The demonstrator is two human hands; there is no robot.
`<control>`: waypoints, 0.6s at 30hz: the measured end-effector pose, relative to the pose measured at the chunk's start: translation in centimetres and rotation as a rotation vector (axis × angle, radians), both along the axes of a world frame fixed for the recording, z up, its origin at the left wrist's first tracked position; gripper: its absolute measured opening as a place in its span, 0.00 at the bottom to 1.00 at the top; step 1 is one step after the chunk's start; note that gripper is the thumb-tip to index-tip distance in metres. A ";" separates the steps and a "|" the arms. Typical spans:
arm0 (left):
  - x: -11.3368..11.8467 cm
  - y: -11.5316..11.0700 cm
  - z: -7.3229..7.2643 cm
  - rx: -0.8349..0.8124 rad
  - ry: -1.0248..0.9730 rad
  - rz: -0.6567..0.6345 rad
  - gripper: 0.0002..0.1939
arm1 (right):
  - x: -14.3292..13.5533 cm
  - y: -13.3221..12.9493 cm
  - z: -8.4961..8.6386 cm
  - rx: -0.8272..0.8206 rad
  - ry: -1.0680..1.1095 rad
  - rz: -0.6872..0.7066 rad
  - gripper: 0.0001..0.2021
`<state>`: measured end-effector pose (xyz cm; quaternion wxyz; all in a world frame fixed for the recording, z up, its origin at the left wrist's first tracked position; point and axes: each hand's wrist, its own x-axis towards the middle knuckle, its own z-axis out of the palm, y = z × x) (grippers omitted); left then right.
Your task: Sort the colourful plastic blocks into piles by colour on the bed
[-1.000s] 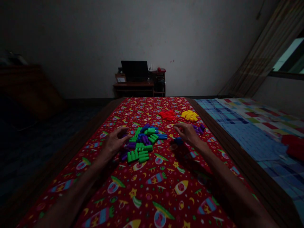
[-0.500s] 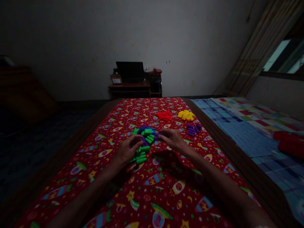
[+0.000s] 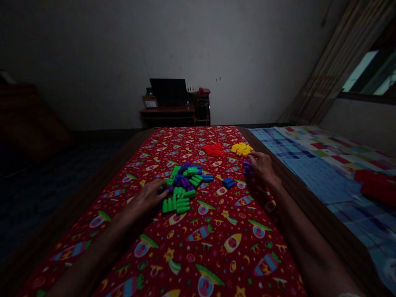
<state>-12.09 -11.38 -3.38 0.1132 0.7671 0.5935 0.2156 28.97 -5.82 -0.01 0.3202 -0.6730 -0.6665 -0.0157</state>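
Observation:
A mixed heap of green, blue and purple plastic toy building blocks (image 3: 185,183) lies on the red patterned cloth. At the heap's left edge is my left hand (image 3: 150,194), its fingers closed on a purple building block (image 3: 168,189). My right hand (image 3: 262,166) is over the small purple pile (image 3: 247,168) on the right, fingertips pointing down and pinched together. It seems to hold a purple block there, largely hidden by the fingers. Between the two hands, a blue block (image 3: 229,182) lies by itself.
Farther back are a red block pile (image 3: 213,150) and a yellow block pile (image 3: 241,149), the yellow one just beyond my right fingertips. The red cloth (image 3: 198,255) covers a long table. A bed with plaid covers (image 3: 321,173) runs along the right; a desk with a monitor (image 3: 169,91) stands behind.
My right hand has moved from the mixed heap to the purple pile, and the purple block it touched has left the heap. My left hand drew back left. The lone blue block now shows.

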 end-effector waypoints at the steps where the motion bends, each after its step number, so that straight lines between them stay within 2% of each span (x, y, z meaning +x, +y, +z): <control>1: 0.1 -0.2 0.4 -0.004 -0.016 0.028 0.12 | -1.1 -0.2 0.2 0.026 0.035 0.073 0.15; 4: 0.2 -0.5 1.1 -0.007 -0.042 0.068 0.12 | -5.3 -1.7 0.2 0.025 0.125 0.388 0.13; 6: 0.3 -0.4 0.7 0.005 -0.035 0.027 0.13 | -8.1 -3.4 -0.2 -0.019 0.115 0.615 0.12; 8: 0.4 -0.2 -0.2 0.029 -0.013 -0.036 0.14 | -10.3 -5.1 -0.6 -0.062 0.048 0.759 0.10; 10: 0.4 -0.1 -1.1 0.054 0.006 -0.070 0.17 | -11.5 -6.4 -0.8 -0.106 -0.019 0.836 0.08; 12: 0.5 -0.2 -1.4 0.057 0.014 -0.069 0.18 | -11.8 -7.0 -0.9 -0.148 -0.061 0.882 0.07; 15: 1.0 -0.7 -0.2 0.029 -0.033 -0.010 0.18 | -11.8 -7.0 -1.4 -0.130 -0.055 0.917 0.06; 18: 2.6 -1.9 1.6 0.011 -0.166 0.055 0.19 | -12.0 -6.8 -2.2 0.014 0.036 0.956 0.11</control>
